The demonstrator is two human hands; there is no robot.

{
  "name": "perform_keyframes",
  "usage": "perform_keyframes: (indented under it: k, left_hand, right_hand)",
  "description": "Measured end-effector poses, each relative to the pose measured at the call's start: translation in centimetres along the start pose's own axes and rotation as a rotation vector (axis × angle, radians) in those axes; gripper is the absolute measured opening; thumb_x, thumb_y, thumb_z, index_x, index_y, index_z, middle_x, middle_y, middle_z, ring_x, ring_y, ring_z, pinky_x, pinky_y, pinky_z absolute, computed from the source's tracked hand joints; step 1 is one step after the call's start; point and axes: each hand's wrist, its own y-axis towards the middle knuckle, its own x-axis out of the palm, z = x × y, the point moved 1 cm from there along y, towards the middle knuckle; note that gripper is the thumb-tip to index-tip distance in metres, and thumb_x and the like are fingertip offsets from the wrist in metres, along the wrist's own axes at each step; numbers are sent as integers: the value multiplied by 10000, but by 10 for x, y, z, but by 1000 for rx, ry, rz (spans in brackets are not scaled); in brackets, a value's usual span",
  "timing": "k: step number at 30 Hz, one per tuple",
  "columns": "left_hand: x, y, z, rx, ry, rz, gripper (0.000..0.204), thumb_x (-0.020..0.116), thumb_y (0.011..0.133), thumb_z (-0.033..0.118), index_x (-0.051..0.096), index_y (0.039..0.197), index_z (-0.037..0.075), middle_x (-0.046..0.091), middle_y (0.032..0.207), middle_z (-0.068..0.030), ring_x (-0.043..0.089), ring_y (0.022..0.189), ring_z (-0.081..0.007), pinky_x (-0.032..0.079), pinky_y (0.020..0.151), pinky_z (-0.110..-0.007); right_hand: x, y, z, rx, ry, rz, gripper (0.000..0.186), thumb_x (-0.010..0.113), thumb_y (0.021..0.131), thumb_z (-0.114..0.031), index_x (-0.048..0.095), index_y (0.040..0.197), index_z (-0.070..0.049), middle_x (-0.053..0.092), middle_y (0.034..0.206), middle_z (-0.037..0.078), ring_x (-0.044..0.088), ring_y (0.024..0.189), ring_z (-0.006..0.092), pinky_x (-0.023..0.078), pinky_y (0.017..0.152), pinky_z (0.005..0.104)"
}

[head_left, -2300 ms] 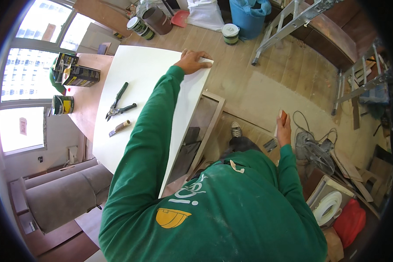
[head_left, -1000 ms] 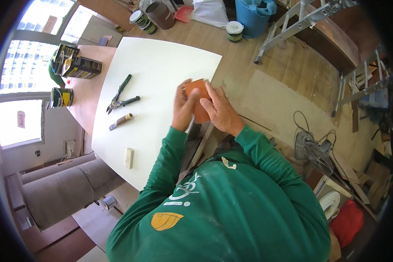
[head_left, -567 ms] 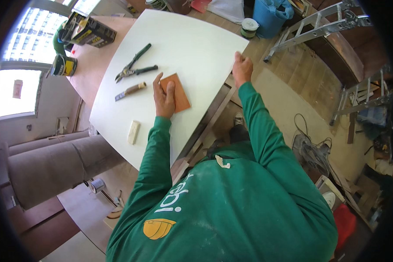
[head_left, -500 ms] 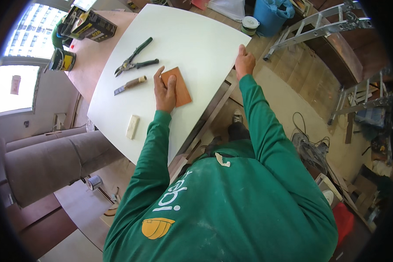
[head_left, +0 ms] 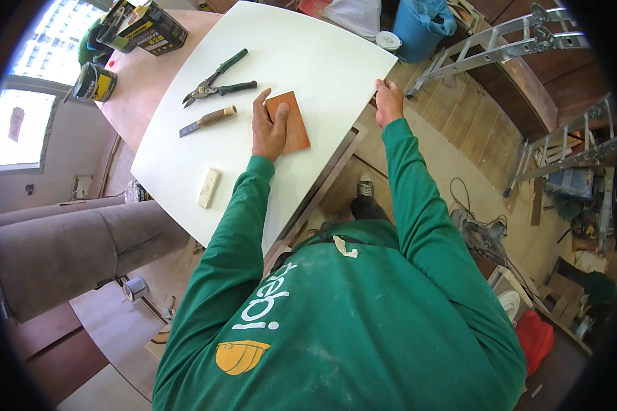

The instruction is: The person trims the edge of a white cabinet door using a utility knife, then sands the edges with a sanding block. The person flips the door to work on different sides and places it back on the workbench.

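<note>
A flat reddish-brown rectangular board [head_left: 295,127] lies on a large white panel [head_left: 308,55]. My left hand [head_left: 269,133] grips its left side, thumb over the top face and fingers along the edge. At the panel's right corner, my right hand [head_left: 389,104] is closed on the edge, its fingertips partly hidden. Left of the board are dark-handled metal snips [head_left: 219,81], their jaws apart. Below the snips is a chisel [head_left: 208,121] with a wooden handle. A small off-white block [head_left: 210,188] sits nearer me on the panel.
Tins [head_left: 96,82] and a dark can [head_left: 151,31] stand on the pinkish board beyond the panel. At the far right are a blue bin [head_left: 421,31] and an aluminium ladder [head_left: 493,51]. Large brown rolls [head_left: 68,240] lie at left. A cable [head_left: 459,195] runs across the floor.
The view has shifted slightly, so the tools sit a little higher in the picture. Both hands keep their holds on the board and the panel edge.
</note>
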Motion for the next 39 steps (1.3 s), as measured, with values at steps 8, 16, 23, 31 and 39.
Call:
perform_keyframes:
  k: [8,16,23,31,39]
  left_hand:
    - [-4,-6,6,-107,-30,-25,640,708,1112,394,474,1583,29,648,983,-61,573,833,-124,507,764,-304]
    - [3,0,4,-143,-70,-61,640,707,1117,386,463,1591,32,703,1176,-147,665,1052,-189,564,922,-345]
    - [-9,-6,1,-132,-75,-35,638,708,1115,390,466,1591,41,709,1227,-171,676,1106,-207,564,969,-350]
    - [-2,-5,11,-145,-40,-50,642,712,1109,428,490,1574,45,696,1127,-130,639,990,-183,549,900,-353]
    - [-5,-6,5,-170,-71,-43,639,716,1107,415,484,1574,45,719,1151,-145,675,1037,-201,572,910,-365]
  right_hand:
    - [18,5,-1,-194,-474,362,607,560,1112,-430,739,1064,148,743,1154,394,726,1102,538,561,1012,559]
    - [3,34,2,-145,-542,387,703,586,1108,-522,744,1023,158,762,1127,369,747,1035,522,579,956,564]
    - [16,-6,-6,-112,-150,124,507,702,1076,-364,708,1101,143,749,1189,338,750,1015,451,585,928,510]
    - [11,28,3,-180,-573,399,792,539,1106,-598,777,947,141,762,1080,383,752,1055,504,587,943,548]
    - [10,16,-18,29,-167,148,628,581,1131,-528,750,1154,76,785,1073,202,771,965,335,625,880,496]
